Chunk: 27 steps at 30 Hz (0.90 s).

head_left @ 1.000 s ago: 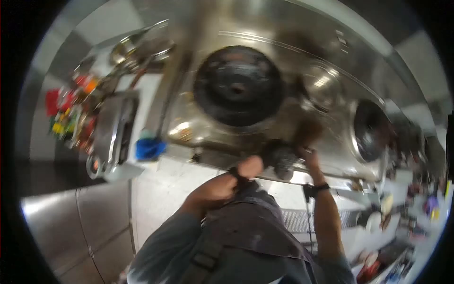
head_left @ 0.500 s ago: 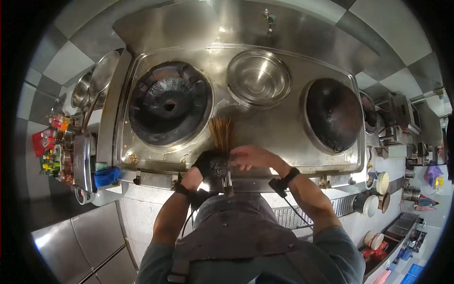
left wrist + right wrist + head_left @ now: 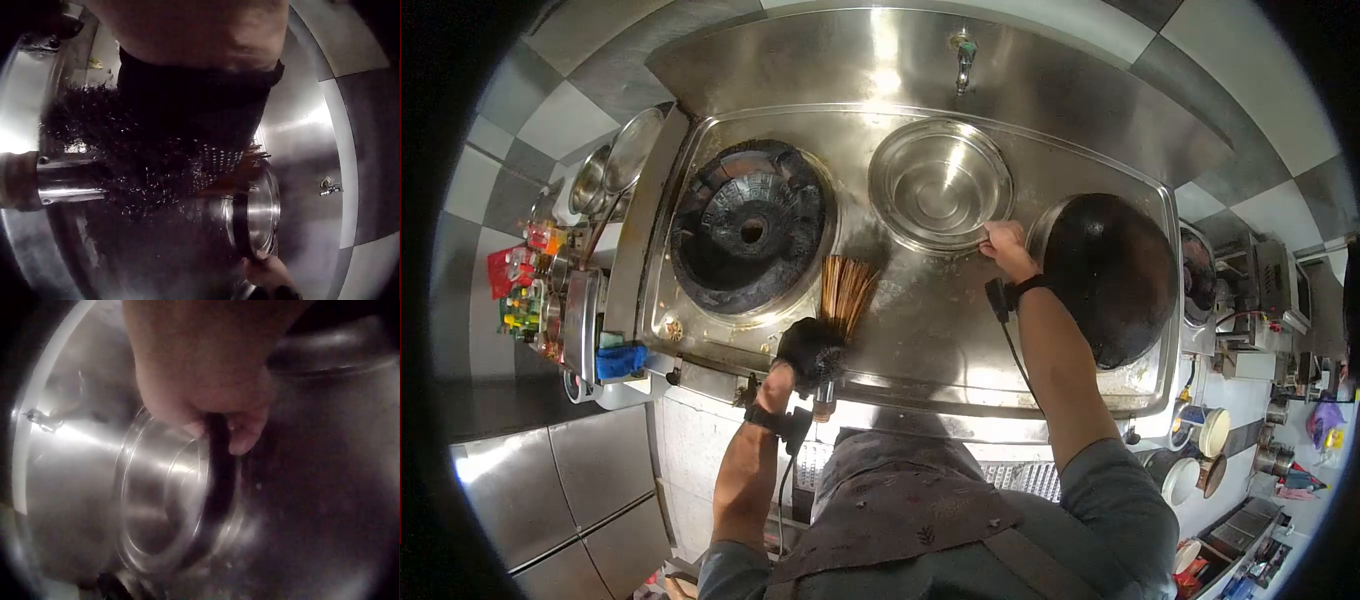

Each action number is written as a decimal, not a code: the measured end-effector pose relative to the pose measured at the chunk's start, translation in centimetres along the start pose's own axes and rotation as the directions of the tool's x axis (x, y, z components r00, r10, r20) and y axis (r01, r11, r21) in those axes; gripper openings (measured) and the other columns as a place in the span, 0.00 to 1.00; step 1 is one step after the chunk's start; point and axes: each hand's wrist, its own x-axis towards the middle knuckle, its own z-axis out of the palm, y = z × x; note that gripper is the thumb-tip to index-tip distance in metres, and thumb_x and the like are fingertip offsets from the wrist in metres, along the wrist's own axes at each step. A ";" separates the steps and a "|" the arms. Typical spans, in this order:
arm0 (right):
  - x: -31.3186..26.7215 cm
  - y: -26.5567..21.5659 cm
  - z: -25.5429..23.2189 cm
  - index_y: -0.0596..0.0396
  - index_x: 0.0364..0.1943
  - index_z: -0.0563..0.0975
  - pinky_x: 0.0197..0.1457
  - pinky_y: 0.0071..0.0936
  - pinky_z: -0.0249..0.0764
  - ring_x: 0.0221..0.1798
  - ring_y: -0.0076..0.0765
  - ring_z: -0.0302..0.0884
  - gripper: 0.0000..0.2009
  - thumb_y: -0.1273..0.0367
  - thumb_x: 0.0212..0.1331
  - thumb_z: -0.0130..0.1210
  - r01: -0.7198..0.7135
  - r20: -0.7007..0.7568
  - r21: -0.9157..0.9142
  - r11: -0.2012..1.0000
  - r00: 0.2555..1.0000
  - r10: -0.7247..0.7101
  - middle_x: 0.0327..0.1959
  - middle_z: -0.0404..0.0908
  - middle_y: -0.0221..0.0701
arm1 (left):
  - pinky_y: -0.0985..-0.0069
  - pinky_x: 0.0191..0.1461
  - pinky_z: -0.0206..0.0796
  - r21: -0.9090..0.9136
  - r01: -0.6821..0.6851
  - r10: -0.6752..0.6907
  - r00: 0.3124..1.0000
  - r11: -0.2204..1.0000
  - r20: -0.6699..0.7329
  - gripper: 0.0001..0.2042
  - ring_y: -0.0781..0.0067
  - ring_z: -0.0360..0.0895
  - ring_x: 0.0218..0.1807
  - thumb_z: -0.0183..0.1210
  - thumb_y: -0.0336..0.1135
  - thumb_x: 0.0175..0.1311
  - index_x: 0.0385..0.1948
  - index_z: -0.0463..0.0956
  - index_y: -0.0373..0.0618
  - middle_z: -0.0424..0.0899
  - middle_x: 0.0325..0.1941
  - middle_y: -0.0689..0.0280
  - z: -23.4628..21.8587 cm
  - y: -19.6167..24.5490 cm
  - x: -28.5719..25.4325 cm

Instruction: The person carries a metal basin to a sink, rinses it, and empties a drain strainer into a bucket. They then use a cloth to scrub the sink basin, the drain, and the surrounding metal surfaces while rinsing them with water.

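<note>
My left hand [image 3: 808, 350], in a black glove, grips a bamboo brush [image 3: 847, 290] with its bristles pointing away from me over the stove top. A dark steel-wool scourer [image 3: 150, 181] bunches against the same hand, beside the brush's metal-and-brown handle [image 3: 69, 180]. My bare right hand [image 3: 1005, 245] pinches the near right rim of a round steel basin [image 3: 940, 185]. In the right wrist view the rim passes between thumb and fingers. The gloved fingers are mostly hidden in the left wrist view.
A black wok burner [image 3: 750, 228] is set in the steel stove top [image 3: 920, 330] on the left. An overturned dark wok [image 3: 1110, 280] sits at right. A tap [image 3: 965, 65] projects from the back panel. Pans [image 3: 615, 165] and a blue cloth [image 3: 620, 360] are on the left side.
My right hand has gone from beside the brush to the basin's rim and taken hold of it. The left hand has shifted slightly left, keeping the brush. The earliest view is blurred.
</note>
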 end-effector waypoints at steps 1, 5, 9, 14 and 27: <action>0.5 0.2 -0.2 0.64 0.38 0.79 0.30 0.27 0.80 0.31 0.33 0.80 0.11 0.67 0.64 0.61 0.000 0.023 0.003 1.000 1.000 0.000 0.32 0.81 0.35 | 0.65 0.43 0.74 0.011 0.011 -0.011 1.000 1.000 -0.004 0.16 0.57 0.84 0.38 0.63 0.46 0.60 0.39 0.84 0.43 0.87 0.37 0.57 0.0 0.0 -0.1; 3.1 1.2 -1.2 0.64 0.43 0.78 0.31 0.28 0.82 0.32 0.34 0.81 0.13 0.66 0.64 0.60 0.043 0.075 0.083 0.996 0.996 -0.049 0.35 0.81 0.36 | 0.65 0.42 0.74 0.036 0.033 -0.032 0.999 0.999 -0.016 0.16 0.56 0.84 0.37 0.64 0.46 0.59 0.38 0.84 0.42 0.87 0.36 0.57 -0.1 0.2 0.0; 0.2 -1.2 -1.2 0.66 0.50 0.75 0.34 0.31 0.84 0.35 0.37 0.82 0.17 0.66 0.64 0.59 0.111 -0.062 0.125 0.986 0.993 -0.104 0.41 0.81 0.38 | 0.64 0.42 0.74 0.062 0.049 -0.047 0.998 0.997 -0.033 0.16 0.56 0.84 0.37 0.64 0.47 0.59 0.37 0.84 0.42 0.87 0.35 0.56 0.0 0.5 0.2; -2.1 -3.2 -2.8 0.69 0.54 0.71 0.35 0.31 0.86 0.40 0.41 0.83 0.22 0.66 0.62 0.61 0.137 0.041 0.215 0.967 0.988 -0.149 0.48 0.79 0.43 | 0.64 0.41 0.74 0.099 0.059 -0.052 0.996 0.993 -0.078 0.16 0.55 0.84 0.36 0.65 0.47 0.58 0.35 0.84 0.42 0.87 0.33 0.56 -0.1 0.6 0.2; -10.8 -4.4 -11.7 0.62 0.38 0.76 0.29 0.36 0.83 0.26 0.36 0.78 0.14 0.63 0.59 0.62 0.197 0.143 0.233 0.952 0.962 -0.234 0.33 0.75 0.33 | 0.60 0.45 0.74 0.416 0.176 0.039 0.888 0.892 -0.459 0.25 0.47 0.84 0.41 0.66 0.54 0.52 0.43 0.83 0.43 0.86 0.35 0.53 -0.2 -2.8 2.2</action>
